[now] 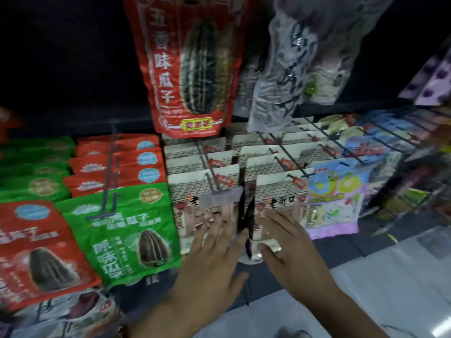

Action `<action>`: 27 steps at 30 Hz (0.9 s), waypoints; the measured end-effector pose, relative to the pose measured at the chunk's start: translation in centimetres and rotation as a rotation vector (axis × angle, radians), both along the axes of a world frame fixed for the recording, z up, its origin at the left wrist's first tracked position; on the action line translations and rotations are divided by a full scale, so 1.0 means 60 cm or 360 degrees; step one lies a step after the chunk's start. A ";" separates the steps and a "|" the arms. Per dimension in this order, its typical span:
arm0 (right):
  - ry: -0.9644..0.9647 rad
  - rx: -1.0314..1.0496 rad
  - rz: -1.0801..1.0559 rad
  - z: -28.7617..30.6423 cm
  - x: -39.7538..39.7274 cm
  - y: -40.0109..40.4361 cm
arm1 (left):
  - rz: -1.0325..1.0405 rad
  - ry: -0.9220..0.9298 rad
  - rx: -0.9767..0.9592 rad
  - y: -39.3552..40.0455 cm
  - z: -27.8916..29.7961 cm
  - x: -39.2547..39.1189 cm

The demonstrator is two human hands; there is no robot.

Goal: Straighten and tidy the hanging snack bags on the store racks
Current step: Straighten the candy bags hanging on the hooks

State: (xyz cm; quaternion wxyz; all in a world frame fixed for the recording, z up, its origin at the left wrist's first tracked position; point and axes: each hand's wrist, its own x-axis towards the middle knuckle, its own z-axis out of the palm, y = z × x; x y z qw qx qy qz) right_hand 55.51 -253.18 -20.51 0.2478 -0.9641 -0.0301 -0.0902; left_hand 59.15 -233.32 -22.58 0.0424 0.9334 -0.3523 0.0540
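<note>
White seed bags (207,191) hang just beyond my fingertips, long axis vertical. Left hand (210,259) and right hand (290,247) lie flat, fingers straight, gripping nothing.

Definitely a shop, snack aisle by the look of it. Everything's hanging on metal peg hooks (327,145) in tidy rows, several copies of the same packet stacked one behind the other, which you only really get in retail. On the left there are green sunflower seed bags (117,230) and red ones (36,250), in the middle a block of white packets (205,184) with a tiled-roof print, and a pastel bag (334,191) off to the right. A big red seed bag (192,67) hangs from the row above (Chinese lettering on nearly all of it). Pale floor (390,289) below the rack.
</note>
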 end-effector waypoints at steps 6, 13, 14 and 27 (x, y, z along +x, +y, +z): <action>0.0007 0.0007 -0.0173 -0.005 -0.011 -0.164 | -0.0061 -0.0069 -0.0027 -0.170 0.022 0.042; 0.0053 0.0016 -0.0194 0.008 0.014 -0.403 | 0.0003 -0.0067 -0.0060 -0.382 0.015 0.068; 0.0060 0.0010 -0.0195 0.012 0.021 -0.431 | 0.0028 -0.0081 -0.0094 -0.408 0.018 0.071; -0.0164 -0.0015 0.0141 0.052 0.155 -0.569 | 0.0526 -0.0167 -0.0271 -0.529 0.039 0.109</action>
